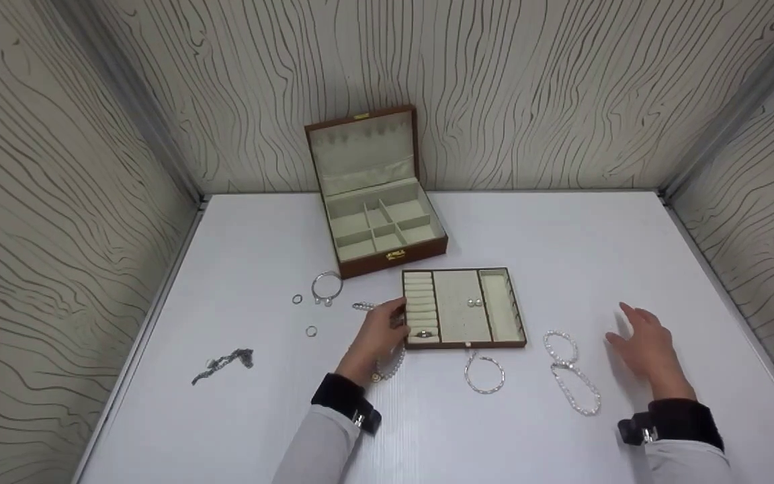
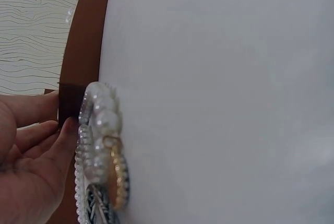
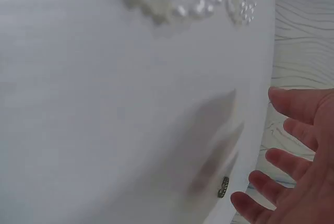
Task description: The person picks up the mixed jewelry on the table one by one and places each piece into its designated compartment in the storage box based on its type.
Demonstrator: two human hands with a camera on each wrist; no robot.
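Observation:
My left hand (image 1: 377,336) grips the left side of a brown jewelry tray (image 1: 454,347), thumb near its front corner. In the left wrist view the thumb and fingers pinch the tray's brown wall (image 2: 83,51). One ring (image 1: 424,334) sits in the tray's front ring slot, and two pearl earrings (image 1: 474,302) are on the middle panel. Beside the left wrist lies a pearl bracelet (image 2: 107,122) with a gold charm, partly covered. My right hand (image 1: 649,349) hovers at the right with fingers spread, holding nothing; a small dark ring (image 3: 223,187) lies near its fingers.
Behind the tray an open brown jewelry box (image 1: 394,254) leans its lid toward the wall. Left of it are a bangle (image 1: 326,296), two small rings (image 1: 311,331) and a tangled dark chain (image 1: 222,365). In front lie a silvery bracelet (image 1: 484,390) and pearl strands (image 1: 575,396).

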